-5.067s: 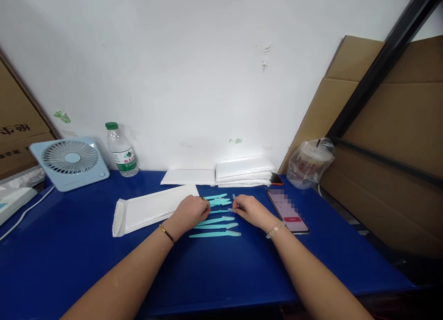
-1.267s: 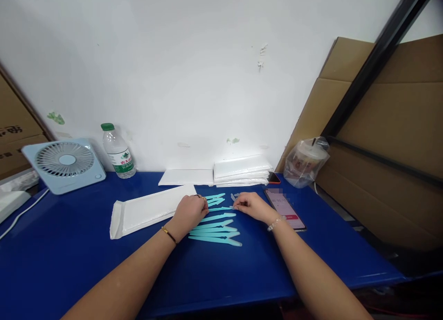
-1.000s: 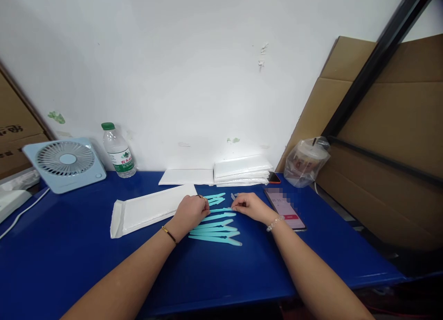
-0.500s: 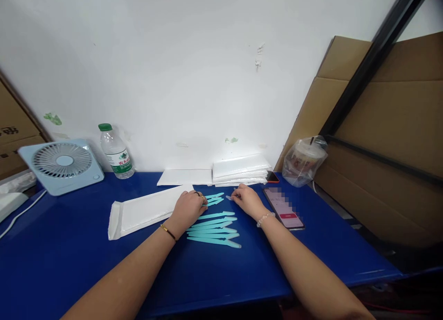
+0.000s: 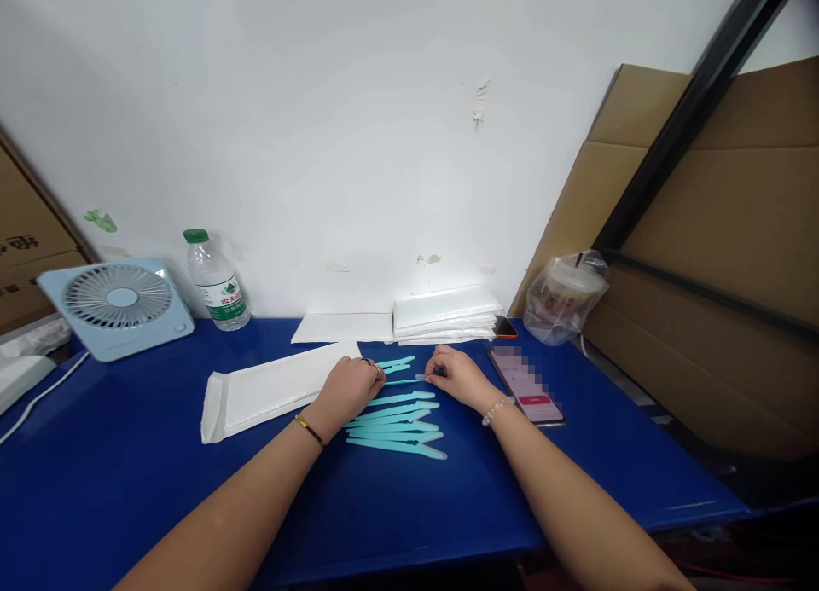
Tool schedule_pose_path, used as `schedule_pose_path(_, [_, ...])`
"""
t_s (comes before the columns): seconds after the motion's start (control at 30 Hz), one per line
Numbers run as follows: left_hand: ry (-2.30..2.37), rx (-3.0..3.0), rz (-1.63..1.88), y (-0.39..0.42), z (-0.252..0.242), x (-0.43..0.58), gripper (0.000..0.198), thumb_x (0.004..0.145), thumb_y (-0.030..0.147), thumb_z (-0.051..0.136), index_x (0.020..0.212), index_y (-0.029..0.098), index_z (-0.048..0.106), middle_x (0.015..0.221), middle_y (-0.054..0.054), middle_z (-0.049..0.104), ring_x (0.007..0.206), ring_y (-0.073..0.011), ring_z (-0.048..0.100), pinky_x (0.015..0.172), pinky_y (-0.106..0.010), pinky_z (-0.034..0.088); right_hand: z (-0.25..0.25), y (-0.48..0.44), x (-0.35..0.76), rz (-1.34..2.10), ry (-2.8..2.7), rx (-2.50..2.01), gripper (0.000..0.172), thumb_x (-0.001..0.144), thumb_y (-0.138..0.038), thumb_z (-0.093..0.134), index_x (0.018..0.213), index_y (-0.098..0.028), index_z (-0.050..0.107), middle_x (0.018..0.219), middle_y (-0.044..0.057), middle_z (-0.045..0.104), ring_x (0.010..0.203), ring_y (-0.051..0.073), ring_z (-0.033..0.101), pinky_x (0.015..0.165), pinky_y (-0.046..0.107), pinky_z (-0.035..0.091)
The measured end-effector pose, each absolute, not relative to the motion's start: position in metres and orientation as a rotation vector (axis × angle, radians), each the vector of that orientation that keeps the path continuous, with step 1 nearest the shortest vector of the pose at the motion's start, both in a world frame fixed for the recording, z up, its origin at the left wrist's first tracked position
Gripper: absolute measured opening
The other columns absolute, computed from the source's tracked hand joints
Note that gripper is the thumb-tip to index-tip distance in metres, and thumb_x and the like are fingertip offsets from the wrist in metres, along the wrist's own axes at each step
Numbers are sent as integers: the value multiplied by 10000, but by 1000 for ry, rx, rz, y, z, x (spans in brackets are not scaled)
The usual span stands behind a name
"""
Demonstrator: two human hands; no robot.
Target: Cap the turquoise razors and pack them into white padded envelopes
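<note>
My left hand (image 5: 349, 385) is closed on the handle of a turquoise eyebrow razor (image 5: 402, 381), which points right. Pinched in the fingertips of my right hand (image 5: 457, 374) is a small translucent cap (image 5: 420, 377), at the tip of that razor; whether it is seated on the blade I cannot tell. More turquoise razors (image 5: 390, 443) lie fanned out on the blue table below my hands, handles to the left. A couple of others (image 5: 402, 363) lie just beyond my left fingers. Left of that hand is a white padded envelope (image 5: 269, 392), partly under my wrist.
A stack of white envelopes (image 5: 444, 311) and a flat white one (image 5: 342, 327) lie by the wall. A phone (image 5: 521, 386) is right of my right hand, a bagged drink cup (image 5: 566, 297) behind it. A water bottle (image 5: 217, 288) and blue fan (image 5: 121, 305) stand left.
My right hand has moved slightly down with the cap, which is now at the razor's tip. The razor in my left hand now shows between my hands.
</note>
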State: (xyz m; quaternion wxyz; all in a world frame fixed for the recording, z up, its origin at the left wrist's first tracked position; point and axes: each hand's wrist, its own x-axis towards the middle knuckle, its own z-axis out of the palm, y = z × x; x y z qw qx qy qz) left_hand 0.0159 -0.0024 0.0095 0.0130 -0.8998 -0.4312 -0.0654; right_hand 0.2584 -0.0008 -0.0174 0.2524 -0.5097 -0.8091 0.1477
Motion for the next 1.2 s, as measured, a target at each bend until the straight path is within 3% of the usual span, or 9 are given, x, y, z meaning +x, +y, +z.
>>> schedule_pose_path(1.2, [-1316, -2825, -280, 1, 5, 13, 237, 847, 213, 458, 688, 207, 634, 725, -19, 661, 711, -167, 593, 642, -272, 332, -15, -7, 247, 312, -2216, -1365, 61, 741, -152, 663, 695, -192, 653, 764, -2, 590, 671, 114, 543, 627, 228, 393])
